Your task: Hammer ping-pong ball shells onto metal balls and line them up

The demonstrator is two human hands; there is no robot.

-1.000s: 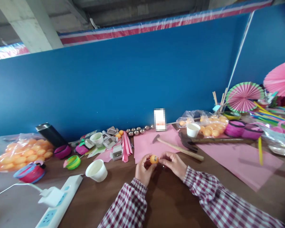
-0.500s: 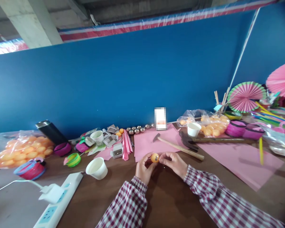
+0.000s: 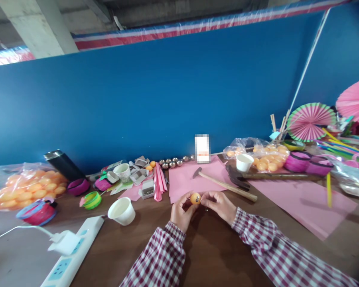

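Observation:
Between the thumb and fingers of my left hand (image 3: 182, 213) is an orange ping-pong ball (image 3: 194, 196). A dark grey patch, perhaps a hole, shows on the ball's near right side. My right hand (image 3: 219, 205) is closed in a pinch at the ball's right edge; whatever its fingertips grip is too small to make out. Just beyond both hands, a wooden-handled hammer (image 3: 224, 184) lies across pink paper (image 3: 182, 181). A tiny bright speck shows below the right fingertips.
White paper cups (image 3: 121, 215) (image 3: 244, 166) stand at left and right. Bags of orange balls (image 3: 32, 187) (image 3: 271, 159) lie on both sides. A power strip (image 3: 73, 255) sits front left. Silvery balls (image 3: 170, 163) line the blue partition (image 3: 167, 95). A second, dark hammer (image 3: 269, 176) lies right.
Both hands stay in nearly the same place around the ball. The ball's dark patch looks slightly shifted; the camera view has moved only a little.

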